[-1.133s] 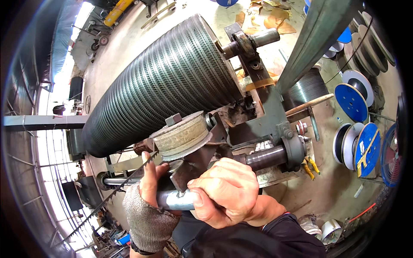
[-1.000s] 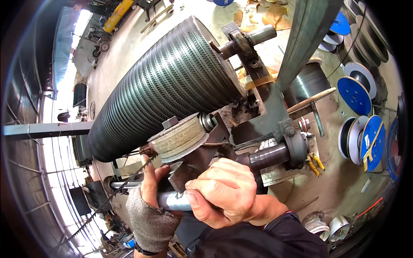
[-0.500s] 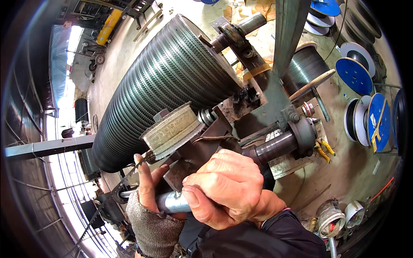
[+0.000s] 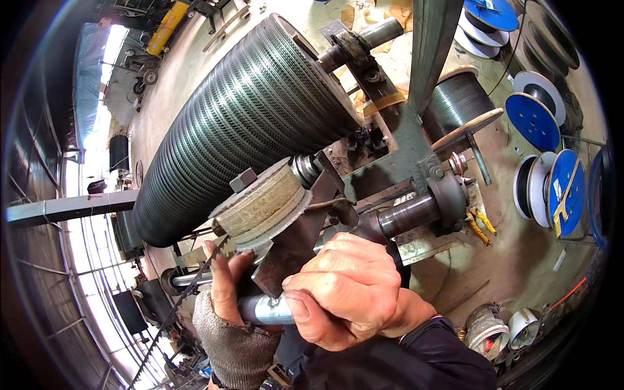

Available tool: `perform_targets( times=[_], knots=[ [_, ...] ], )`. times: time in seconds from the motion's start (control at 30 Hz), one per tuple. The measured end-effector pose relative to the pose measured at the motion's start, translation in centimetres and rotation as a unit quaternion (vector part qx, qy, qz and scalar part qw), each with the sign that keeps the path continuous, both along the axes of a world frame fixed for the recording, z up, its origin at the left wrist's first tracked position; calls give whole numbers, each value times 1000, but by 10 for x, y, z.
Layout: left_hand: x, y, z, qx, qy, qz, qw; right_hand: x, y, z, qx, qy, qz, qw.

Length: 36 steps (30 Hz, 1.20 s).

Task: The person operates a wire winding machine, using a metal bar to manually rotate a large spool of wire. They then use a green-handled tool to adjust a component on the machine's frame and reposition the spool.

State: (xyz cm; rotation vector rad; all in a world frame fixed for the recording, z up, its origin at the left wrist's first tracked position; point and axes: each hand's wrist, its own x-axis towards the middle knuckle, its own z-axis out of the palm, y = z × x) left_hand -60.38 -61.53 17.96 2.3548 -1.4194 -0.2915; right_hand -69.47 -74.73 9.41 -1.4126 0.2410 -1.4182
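Observation:
My left hand [image 4: 229, 302], in a grey fingerless knit glove, is wrapped round a silver metal pipe [image 4: 268, 311], its thumb and a finger pointing up. A dark wire rope [image 4: 179, 309] runs past these fingers. My bare right hand [image 4: 348, 289] is closed beside the pipe's right end, thumb against it. What its palm holds is hidden. Just beyond my hands, a dark steel bracket [image 4: 286, 260] carries a worn, pale roller [image 4: 260, 205] with a bolt on top. Behind the roller lies a large drum of dark wire rope [image 4: 240, 123].
The steel frame [image 4: 383, 166] and a thick shaft [image 4: 409, 218] extend to the right. A wooden-flanged cable reel [image 4: 458, 104] stands beyond, with several blue and white spools [image 4: 533, 120] at far right. Yellow-handled pliers [image 4: 480, 227] and buckets [image 4: 487, 331] sit lower right.
The bracket and roller have shifted slightly away from the rope drum, toward me. Both hands keep their grip. The whole view has also moved a little.

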Motion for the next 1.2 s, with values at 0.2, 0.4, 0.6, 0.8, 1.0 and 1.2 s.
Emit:
perform_targets(
  times=[0.2,0.4,0.6,0.8,1.0,1.2],
  knots=[
    [-19,1,1,-23,-10,55,998,-13,6,2,2,9,11,1000],
    [-22,8,-10,-62,0,48,997,-14,14,-3,13,-11,-7,1000],
    [-14,20,-16,-71,92,69,991,-15,16,-1,18,-20,-26,999],
    [-2,22,-15,-63,63,26,996,-8,22,0,25,-28,-38,999],
    [-10,13,-10,-45,83,68,993,-5,21,-3,27,-36,-75,996],
    [8,4,-22,-88,99,21,991,6,15,-2,28,-43,-109,993]
  ],
)
